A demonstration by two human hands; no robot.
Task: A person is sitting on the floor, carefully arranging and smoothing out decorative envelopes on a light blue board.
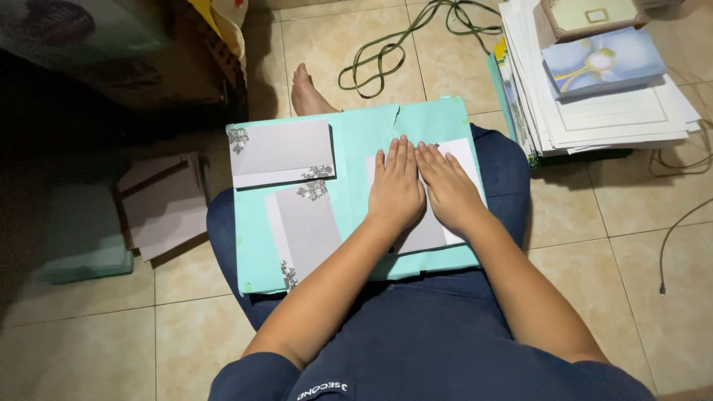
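Across the tiled floor point(334, 44), seen from above, a turquoise board point(356, 126) is balanced on the lap of a seated person and used as a table. At far right a tall stack of white sheets point(616, 111) is piled, topped by a blue card with a flower point(601, 63). On the left part of the board two grey cards with floral corners point(282, 152) are laid, one overlapping the other's corner. On the right part, a grey-and-white card point(464, 160) is pressed flat under both hands, which are set side by side and touching. The left hand point(396, 189) and right hand point(445, 186) are spread flat with fingers point(401, 152) released, nothing being gripped.

Judged from this, even pressure from the middle outward would be best applied, with the board kept level on the knees.

Most of the pressed card is hidden beneath the palms, so any fold cannot be made out. A dim pile of cards point(163, 204) at left is hard to read, and the green cord point(386, 52) is cut off at the far edge.
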